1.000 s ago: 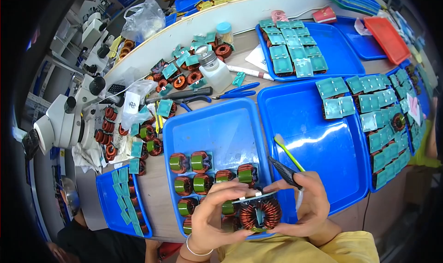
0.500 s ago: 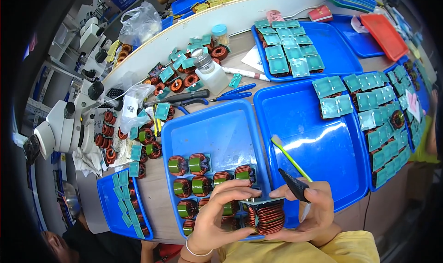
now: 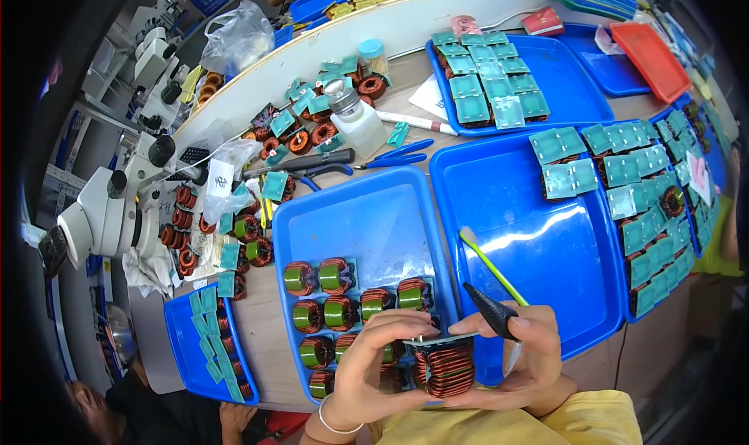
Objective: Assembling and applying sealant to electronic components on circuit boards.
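Note:
At the lower middle, my left hand (image 3: 365,375) is closed on a copper-wound coil (image 3: 446,372) with a thin board on its top; the fingers lie along the board's edge and the thumb is below. My right hand (image 3: 534,359) is closed on a tool with a black textured, tapered body (image 3: 493,312) and a pale tip pointing down; its exact kind cannot be made out. The right hand's fingertips also touch the coil's board and underside. Under my hands is a blue tray (image 3: 355,211) bearing rows of coils with green bands (image 3: 339,312), partly hidden by my left hand.
A blue tray (image 3: 499,172) to the right holds a green-handled brush (image 3: 493,264) and board-topped coils (image 3: 569,178). Beyond are blue pliers (image 3: 394,156), a clear bottle (image 3: 359,125) and loose coils (image 3: 299,141). Microscopes (image 3: 109,203) stand left; a co-worker's hand (image 3: 236,420) shows lower left.
The black tool has shifted slightly left in my right hand. The held coil has turned a little and moved slightly left. At lower left, the co-worker's hand has shifted.

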Tool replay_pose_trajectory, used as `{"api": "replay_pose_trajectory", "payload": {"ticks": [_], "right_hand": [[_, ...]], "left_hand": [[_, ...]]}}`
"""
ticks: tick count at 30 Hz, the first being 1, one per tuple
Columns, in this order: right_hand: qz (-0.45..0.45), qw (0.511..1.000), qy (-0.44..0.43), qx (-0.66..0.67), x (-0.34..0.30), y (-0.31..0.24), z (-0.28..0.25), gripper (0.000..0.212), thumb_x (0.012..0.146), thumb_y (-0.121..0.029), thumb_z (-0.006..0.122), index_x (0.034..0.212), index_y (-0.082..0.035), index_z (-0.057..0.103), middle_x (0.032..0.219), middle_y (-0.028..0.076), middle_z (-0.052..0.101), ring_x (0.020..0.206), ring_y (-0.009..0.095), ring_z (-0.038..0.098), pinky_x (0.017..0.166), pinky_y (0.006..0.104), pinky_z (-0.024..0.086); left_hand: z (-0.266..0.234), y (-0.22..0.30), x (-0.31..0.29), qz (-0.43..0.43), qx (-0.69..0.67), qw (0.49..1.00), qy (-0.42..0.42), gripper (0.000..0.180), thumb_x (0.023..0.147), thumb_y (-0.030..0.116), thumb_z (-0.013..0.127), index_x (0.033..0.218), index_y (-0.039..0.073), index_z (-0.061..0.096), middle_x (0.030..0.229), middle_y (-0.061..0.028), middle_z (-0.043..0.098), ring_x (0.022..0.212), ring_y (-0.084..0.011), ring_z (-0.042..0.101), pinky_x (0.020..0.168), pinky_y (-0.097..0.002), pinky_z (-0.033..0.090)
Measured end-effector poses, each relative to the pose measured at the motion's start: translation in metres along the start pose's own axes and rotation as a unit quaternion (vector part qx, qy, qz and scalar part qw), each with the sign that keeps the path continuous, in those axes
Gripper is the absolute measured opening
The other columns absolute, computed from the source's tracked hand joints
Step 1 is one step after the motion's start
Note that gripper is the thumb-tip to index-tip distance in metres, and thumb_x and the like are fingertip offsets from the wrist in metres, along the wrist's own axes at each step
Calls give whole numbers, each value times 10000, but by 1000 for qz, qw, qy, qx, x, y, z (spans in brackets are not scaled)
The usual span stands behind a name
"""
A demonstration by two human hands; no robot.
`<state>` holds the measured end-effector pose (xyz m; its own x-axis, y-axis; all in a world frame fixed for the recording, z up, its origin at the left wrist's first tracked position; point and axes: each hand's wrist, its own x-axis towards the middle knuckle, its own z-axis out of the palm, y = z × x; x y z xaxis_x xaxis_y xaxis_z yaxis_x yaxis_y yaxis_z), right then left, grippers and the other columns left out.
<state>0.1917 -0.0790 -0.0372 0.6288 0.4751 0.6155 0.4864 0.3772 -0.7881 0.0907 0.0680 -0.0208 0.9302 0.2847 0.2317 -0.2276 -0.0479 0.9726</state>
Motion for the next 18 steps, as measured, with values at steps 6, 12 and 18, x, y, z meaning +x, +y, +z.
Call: {"api": "replay_pose_trajectory", "payload": {"ticks": [6,12,18], "right_hand": [[-15,994,-93,-47,13,-8,-5,1020,512,-128,877,1322,-102,259,1044,112,429,862,271,619,667,348,483],[-20,993,-95,-59,13,-11,-5,1030,502,-143,884,1320,-114,260,1065,82,425,873,261,621,655,333,441],[5,998,-54,-41,17,-18,-6,656,592,-215,837,1137,-53,510,1023,102,571,897,219,600,775,368,399]], "left_hand": [[-4,4,-2,4,43,999,0,647,581,47,789,1148,-26,487,1089,-159,583,1086,-316,502,926,-416,397],[-3,8,2,34,81,996,0,597,579,55,791,1107,-42,530,1080,-163,584,1048,-323,526,912,-421,410],[0,12,0,39,39,998,25,615,562,78,824,1091,-54,539,1050,-159,527,1014,-319,554,894,-441,440]]}}
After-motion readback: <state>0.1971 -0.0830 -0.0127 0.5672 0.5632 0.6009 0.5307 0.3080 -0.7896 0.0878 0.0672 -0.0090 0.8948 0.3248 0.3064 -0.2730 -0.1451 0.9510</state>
